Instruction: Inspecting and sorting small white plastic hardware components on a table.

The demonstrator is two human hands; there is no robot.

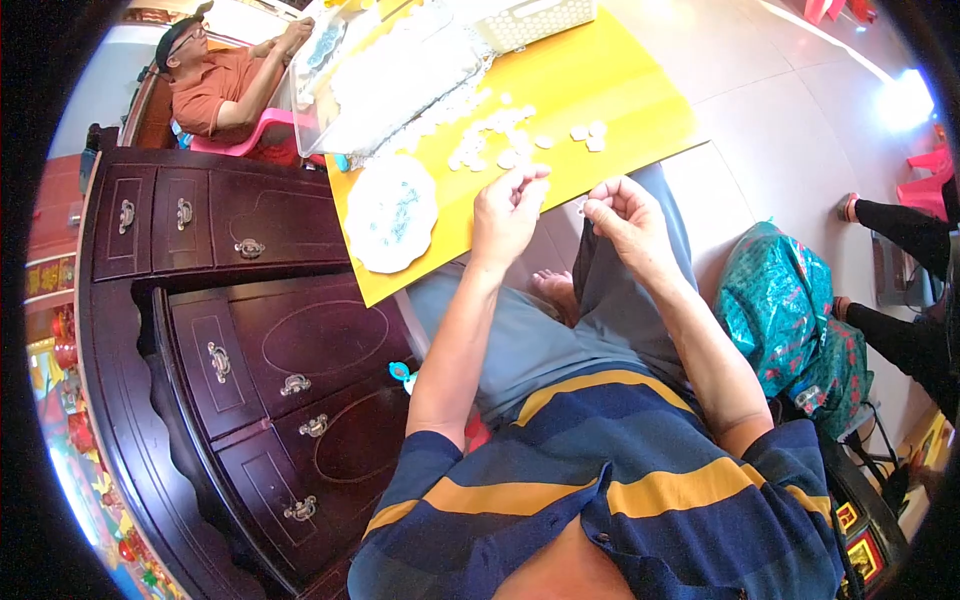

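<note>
My left hand (508,213) is raised at the near edge of the yellow table (640,95), its thumb and fingers pinched together. What the pinch holds, if anything, is too small to name. To its right, my right hand (634,224) is closed with thumb against forefinger; a tiny pale bit shows at the fingertips, its kind unclear. A gap separates the two hands. Beyond them, small white flat pieces (507,158) lie scattered on the table. Left of my left hand sits a white scalloped plate (365,232) with small bluish pieces on it.
A clear plastic bin (308,125) and a white perforated basket (540,22) stand at the table's far side. Another person (215,95) sits at far left, hands raised. A dark wooden cabinet (250,300) borders my left. A green patterned bag (775,300) lies at my right.
</note>
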